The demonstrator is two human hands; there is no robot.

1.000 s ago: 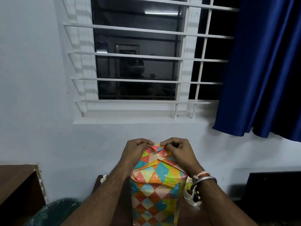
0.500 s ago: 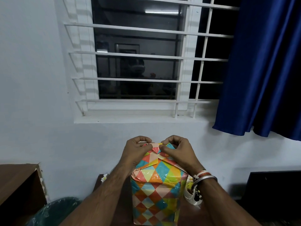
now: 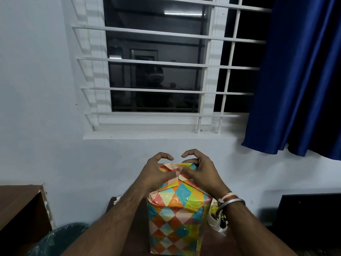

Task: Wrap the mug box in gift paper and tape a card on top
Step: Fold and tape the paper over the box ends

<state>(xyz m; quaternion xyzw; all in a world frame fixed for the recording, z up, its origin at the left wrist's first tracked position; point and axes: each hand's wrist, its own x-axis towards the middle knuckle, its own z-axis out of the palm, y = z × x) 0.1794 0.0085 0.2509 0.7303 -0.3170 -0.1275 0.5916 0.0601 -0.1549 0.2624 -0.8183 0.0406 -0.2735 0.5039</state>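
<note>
Multicoloured wrapped box (image 3: 177, 215) upright on bench (image 3: 138, 230), left hand (image 3: 156, 175) and right hand (image 3: 202, 174) both clamped on top fold (image 3: 171, 166) (thumbs touching).

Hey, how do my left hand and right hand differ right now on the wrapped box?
The left hand has a bare wrist; the right hand has bangles at its wrist. The left hand's thumb lies lower across the folded flap of the wrapped box; the right hand's thumb sits slightly higher. Shared: both grip the box's top end, index fingers arched clear of the paper.
</note>
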